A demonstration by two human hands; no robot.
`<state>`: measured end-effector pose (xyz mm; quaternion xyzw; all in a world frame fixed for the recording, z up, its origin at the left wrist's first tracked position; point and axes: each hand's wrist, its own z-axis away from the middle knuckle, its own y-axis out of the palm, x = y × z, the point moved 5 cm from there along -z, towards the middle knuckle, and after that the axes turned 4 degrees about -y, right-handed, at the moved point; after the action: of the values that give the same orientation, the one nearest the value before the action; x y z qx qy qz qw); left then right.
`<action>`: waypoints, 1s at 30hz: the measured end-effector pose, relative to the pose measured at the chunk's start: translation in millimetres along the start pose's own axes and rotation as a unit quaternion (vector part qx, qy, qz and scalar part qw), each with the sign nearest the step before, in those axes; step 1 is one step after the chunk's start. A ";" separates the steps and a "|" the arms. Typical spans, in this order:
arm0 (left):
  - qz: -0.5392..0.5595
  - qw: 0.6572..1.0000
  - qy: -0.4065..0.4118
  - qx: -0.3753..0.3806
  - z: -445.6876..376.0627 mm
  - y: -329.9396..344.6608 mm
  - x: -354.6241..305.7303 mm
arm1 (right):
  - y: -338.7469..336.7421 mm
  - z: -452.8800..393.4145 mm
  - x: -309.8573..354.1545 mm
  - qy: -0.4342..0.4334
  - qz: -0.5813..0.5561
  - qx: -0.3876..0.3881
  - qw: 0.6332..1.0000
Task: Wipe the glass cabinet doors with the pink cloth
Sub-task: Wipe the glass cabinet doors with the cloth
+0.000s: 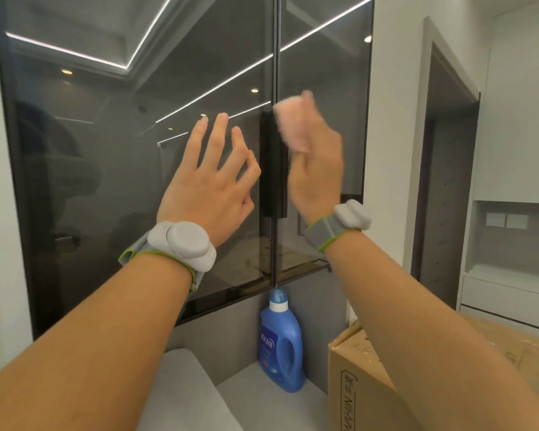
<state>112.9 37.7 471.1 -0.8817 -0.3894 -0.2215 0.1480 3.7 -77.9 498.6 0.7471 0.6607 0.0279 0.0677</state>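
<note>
The left-hand smoked-glass cabinet door [106, 150] fills the frame from nine to twelve o'clock, mirroring ceiling light strips. Raised before it, just left of centre, is the left hand [209, 185], its fingers spread and mostly straight with nothing in it; whether the fingertips touch the glass I cannot tell. A grey puck-shaped wrist device on a green-edged strap [184, 244] sits on that wrist.

Along the seam between the doors runs a black vertical bar handle [273, 169]. At about one o'clock from centre, the right hand [316, 169] grips a crumpled pale-pink cloth [293, 122] at the right-hand smoked-glass door [324, 57], right beside the handle (the cloth is blurred, so its contact with the glass is unclear). The right wrist carries a matching grey device [349, 217].

At six o'clock, below the doors, a blue plastic detergent bottle with a white collar [282, 343] stands on a grey counter [262, 399]; a brown cardboard box [364, 384] sits at five o'clock.
</note>
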 end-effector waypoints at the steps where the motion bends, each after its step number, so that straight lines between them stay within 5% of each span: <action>1: 0.001 1.000 -0.001 0.002 0.7 0.2 0.0 | 9.4 4.2 6.5 -0.044 0.024 0.042 0.998; 3: 0.001 1.000 -0.001 0.005 0.9 -0.3 -0.3 | 23.0 13.6 6.9 -0.050 0.056 0.101 0.992; 12: -0.006 1.000 -0.004 -0.006 0.3 0.7 0.6 | 31.4 -22.1 10.4 -0.057 0.120 0.144 0.981; 15: -0.003 1.000 -0.008 -0.003 -0.2 -0.4 0.1 | 31.0 -42.2 3.3 0.029 0.105 0.151 0.982; 18: -0.005 1.000 -0.006 0.000 0.2 -2.0 -0.5 | 14.2 -55.3 -5.8 0.180 0.032 0.029 0.983; 20: -0.005 1.000 -0.006 0.006 0.4 -1.1 -0.7 | 14.8 -41.7 4.4 0.161 -0.004 0.040 0.986; 23: -0.007 1.000 -0.007 0.007 -0.5 -2.3 1.4 | 27.6 -9.1 19.2 0.094 0.013 0.158 0.983; 30: 0.011 1.000 -0.009 0.013 0.3 -3.5 -0.4 | 25.8 40.3 21.4 0.071 0.067 0.142 0.985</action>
<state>110.0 39.8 471.0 -0.8859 -0.3837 -0.2072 0.1583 37.0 -62.3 461.3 0.7877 0.6095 -0.0086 -0.0887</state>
